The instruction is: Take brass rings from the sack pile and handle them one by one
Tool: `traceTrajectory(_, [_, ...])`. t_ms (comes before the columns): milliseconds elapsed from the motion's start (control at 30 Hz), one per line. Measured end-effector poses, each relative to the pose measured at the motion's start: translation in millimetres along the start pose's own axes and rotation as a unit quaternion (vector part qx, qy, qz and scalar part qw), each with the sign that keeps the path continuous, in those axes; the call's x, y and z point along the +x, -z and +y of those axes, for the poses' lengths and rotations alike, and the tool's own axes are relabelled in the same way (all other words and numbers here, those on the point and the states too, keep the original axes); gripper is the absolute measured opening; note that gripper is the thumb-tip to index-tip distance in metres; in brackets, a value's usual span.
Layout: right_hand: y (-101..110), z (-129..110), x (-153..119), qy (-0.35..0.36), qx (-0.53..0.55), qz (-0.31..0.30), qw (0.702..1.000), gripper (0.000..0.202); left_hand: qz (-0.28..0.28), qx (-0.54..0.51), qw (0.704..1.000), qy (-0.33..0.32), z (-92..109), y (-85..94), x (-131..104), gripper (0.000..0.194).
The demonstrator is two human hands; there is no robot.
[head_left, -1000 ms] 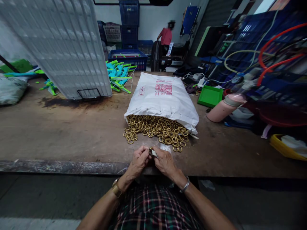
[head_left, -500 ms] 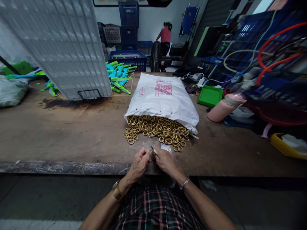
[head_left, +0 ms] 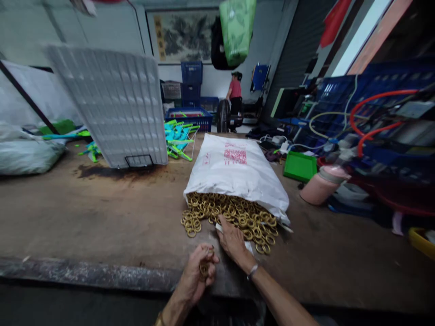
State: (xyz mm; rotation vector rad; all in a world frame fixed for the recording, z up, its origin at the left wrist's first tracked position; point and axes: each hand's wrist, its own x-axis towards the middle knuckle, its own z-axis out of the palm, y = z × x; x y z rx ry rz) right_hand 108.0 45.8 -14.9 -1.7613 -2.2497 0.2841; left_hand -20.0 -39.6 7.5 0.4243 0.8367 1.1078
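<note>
Many gold rings point(head_left: 234, 209) spill from the open mouth of a white bag point(head_left: 234, 167) with red print, which lies on the brown table point(head_left: 102, 222). Near the table's front edge, my left hand point(head_left: 200, 274) is turned partly palm up, its fingers curled around a few gold rings. My right hand point(head_left: 233, 240) reaches to the front of the ring pile, index finger extended against the rings. A small pale tool with a dark tip point(head_left: 218, 227) is held in its fingers.
A translucent ribbed panel point(head_left: 118, 108) stands at the left, with green and blue plastic pieces point(head_left: 180, 138) beside it. To the right are a green tray point(head_left: 300, 166) and a pink bottle point(head_left: 321, 186). A person point(head_left: 234, 93) is at the back.
My hands have parted. The right one has moved forward to the rings, and the left one has opened up enough to show rings in its palm. The view has tilted upward.
</note>
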Motion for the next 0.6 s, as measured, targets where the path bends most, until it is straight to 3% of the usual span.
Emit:
traceTrajectory(267, [-14,5,10,-0.031,-0.015,0.001,0.999,0.032,0.044,-0.132,0.987,0.079,-10,22.5,29,0.038])
traceTrajectory(467, [-12,16,5,0.008,0.132,-0.002,0.991,0.032,0.039,-0.061,0.997,0.029,-14,27.7,43,0.041])
traceTrajectory(600, [-6,14,-5,-0.013,0.291,-0.015,0.956,0.029,0.049,0.034,0.998,-0.024,-12,25.1,52,0.048])
